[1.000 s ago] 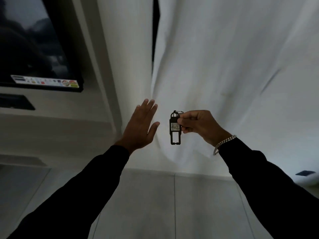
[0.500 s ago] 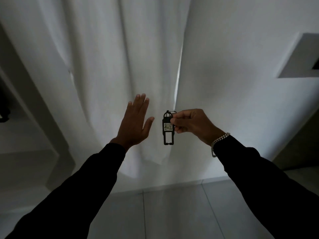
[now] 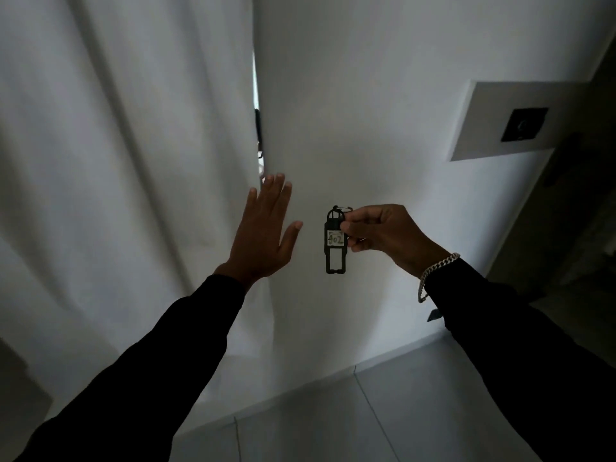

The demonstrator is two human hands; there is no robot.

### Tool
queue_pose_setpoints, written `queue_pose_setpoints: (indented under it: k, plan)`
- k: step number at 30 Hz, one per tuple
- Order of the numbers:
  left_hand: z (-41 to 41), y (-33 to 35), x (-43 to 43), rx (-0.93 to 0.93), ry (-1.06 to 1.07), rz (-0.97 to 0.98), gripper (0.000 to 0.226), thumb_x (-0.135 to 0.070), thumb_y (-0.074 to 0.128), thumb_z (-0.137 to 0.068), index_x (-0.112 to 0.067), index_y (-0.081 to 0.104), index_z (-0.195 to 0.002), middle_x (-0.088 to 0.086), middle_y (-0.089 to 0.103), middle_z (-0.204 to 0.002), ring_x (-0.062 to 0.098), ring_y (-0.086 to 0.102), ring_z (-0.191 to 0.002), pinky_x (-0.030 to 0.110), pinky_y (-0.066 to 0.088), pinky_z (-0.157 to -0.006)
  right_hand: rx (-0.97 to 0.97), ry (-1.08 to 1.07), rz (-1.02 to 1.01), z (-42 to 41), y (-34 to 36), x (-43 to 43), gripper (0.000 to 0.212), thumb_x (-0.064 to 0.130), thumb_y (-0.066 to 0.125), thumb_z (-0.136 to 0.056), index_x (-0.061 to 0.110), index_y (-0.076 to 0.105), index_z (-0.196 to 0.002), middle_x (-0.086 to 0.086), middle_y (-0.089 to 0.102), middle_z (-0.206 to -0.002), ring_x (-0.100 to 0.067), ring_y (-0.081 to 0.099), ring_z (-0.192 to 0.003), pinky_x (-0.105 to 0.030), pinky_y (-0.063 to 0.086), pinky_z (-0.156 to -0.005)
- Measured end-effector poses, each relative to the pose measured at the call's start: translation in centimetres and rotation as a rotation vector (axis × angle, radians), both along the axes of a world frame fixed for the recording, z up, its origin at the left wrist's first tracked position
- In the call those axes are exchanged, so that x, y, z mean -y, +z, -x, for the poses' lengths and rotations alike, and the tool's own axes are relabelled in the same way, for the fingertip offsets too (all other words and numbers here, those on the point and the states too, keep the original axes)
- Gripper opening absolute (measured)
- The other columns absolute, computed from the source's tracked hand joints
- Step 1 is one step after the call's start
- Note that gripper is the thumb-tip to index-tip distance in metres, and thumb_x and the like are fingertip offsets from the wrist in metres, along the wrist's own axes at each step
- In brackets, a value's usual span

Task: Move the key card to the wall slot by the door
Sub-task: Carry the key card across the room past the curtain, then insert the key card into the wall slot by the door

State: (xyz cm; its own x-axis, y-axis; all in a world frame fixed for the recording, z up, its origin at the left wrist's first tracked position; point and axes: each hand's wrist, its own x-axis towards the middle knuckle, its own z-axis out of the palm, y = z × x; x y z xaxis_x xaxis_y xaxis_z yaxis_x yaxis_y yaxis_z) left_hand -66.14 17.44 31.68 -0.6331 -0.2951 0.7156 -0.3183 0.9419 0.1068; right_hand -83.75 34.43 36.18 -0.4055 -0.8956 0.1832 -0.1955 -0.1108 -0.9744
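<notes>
The right hand (image 3: 383, 233) pinches the dark, flat, tag-shaped plastic key card (image 3: 335, 243) at its labelled top so it hangs free for carrying, while the left hand (image 3: 263, 235), just beside it, is spread flat and empty, probably for balance.

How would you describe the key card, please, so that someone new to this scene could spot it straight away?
Start at the white wall right of the curtain. In front of it two dark-sleeved arms reach out; the right hand, with a chain bracelet at its wrist, pinches the key card. It is the slim black tag that hangs down, with a white label reading 402 and a metal ring on top.
</notes>
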Motion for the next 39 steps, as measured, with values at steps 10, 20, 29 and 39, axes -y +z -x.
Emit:
queue_pose_setpoints:
  k: [10, 20, 29, 39]
  plan:
    - [13.4, 0.4, -0.1, 0.004, -0.133, -0.004, 0.067, -0.037, 0.034, -0.1, 0.002, 0.023, -0.153, 0.023, 0.019, -0.164, 0.037, 0.01, -0.154, 0.056, 0.01, -0.126, 0.0, -0.165, -0.007, 11.0, 0.6, -2.1, 0.021, 0.003, 0.07, -0.083, -0.003, 0.07, -0.103, -0.025, 0.068, -0.094, -0.024, 0.063, -0.067, -0.025, 0.06, -0.064]
    - [30.3, 1.6, -4.3, -0.033, -0.19, -0.004, 0.066, -0.036, 0.035, -0.1, 0.004, 0.026, -0.151, 0.024, 0.021, -0.163, 0.038, 0.013, -0.154, 0.058, 0.011, -0.125, -0.065, -0.196, 0.024, 26.1, 1.4, -6.5, 0.017, 0.007, 0.073, -0.082, 0.001, 0.073, -0.098, -0.021, 0.072, -0.088, -0.016, 0.067, -0.063, -0.024, 0.059, -0.061]
    - [44.2, 3.8, -7.3, -0.035, -0.202, 0.008, 0.067, -0.039, 0.034, -0.1, 0.001, 0.024, -0.153, 0.022, 0.02, -0.164, 0.035, 0.011, -0.154, 0.057, 0.012, -0.126, -0.088, -0.231, 0.074, 40.0, 3.7, -10.1, 0.022, 0.008, 0.075, -0.08, -0.001, 0.073, -0.1, -0.029, 0.072, -0.093, -0.015, 0.069, -0.062, -0.023, 0.06, -0.059]
    - [60.4, 5.7, -5.2, -0.148, -0.275, 0.057, 0.066, -0.038, 0.037, -0.1, 0.001, 0.028, -0.152, 0.022, 0.023, -0.163, 0.036, 0.013, -0.154, 0.056, 0.011, -0.126, -0.093, -0.287, 0.09, 54.0, 4.7, -7.9, 0.014, 0.005, 0.072, -0.081, 0.007, 0.071, -0.094, -0.013, 0.073, -0.083, -0.015, 0.068, -0.062, -0.021, 0.06, -0.057]
